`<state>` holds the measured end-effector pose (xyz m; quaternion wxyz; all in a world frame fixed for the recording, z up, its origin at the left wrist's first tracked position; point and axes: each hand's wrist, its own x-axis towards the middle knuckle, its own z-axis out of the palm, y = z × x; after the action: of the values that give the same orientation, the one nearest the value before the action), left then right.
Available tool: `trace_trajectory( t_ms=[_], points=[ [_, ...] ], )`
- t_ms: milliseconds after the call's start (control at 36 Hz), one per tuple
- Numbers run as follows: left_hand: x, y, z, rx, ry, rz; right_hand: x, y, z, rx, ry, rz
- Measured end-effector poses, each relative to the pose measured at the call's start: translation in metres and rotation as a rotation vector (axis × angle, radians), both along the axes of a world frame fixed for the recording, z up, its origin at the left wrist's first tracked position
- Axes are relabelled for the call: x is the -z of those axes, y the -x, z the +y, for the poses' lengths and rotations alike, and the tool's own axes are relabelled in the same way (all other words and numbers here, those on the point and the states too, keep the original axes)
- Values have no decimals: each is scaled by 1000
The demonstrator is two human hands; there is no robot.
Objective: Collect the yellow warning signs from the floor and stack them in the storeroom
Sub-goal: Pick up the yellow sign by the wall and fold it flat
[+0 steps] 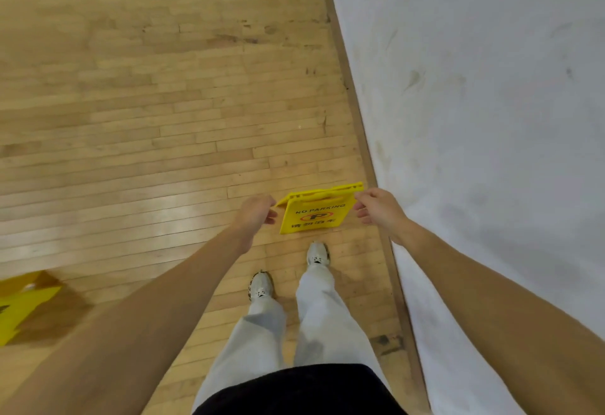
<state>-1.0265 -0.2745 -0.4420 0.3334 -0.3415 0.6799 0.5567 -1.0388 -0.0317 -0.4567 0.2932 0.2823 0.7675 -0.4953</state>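
The sign at lower centre is bright yellow, with black "NO PARKING" lettering, a black P inside a red ring, and black characters beneath. A second yellow sign shows at the lower left edge. The floor is pale honey-coloured wood strips with dark scuffs. The wall on the right is white, smudged grey. The trousers are light grey, the shoes white with dark marks, the top black.

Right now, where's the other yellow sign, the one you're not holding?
In the head view the second yellow sign sits on the wooden floor at the far lower left edge, beside your left forearm and partly cut off by the frame.
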Motion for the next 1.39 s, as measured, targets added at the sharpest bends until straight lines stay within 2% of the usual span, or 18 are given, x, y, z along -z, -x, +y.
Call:
trace_trajectory(
  t_ms=[167,306,389,500,639,889,1139,1389],
  points=[
    [37,39,30,114,133,-65,46,37,37,-13,-30,-53],
    [79,65,33,308,303,-175,98,64,51,-82,-120,-139],
    [99,80,39,273,280,-197,124,78,48,-115,-185,-205],
    [122,80,50,230,155,-325,139,87,36,-168,-152,-264],
    [140,70,66,73,68,-395,154,87,31,-55,-91,-334],
    [131,61,76,-130,7,-283,147,95,32,-11,-27,-388],
    [110,54,54,-249,105,-234,122,96,15,-132,-92,-340],
    [50,14,13,-428,146,-134,62,87,-41,-359,-118,-177]
  ],
)
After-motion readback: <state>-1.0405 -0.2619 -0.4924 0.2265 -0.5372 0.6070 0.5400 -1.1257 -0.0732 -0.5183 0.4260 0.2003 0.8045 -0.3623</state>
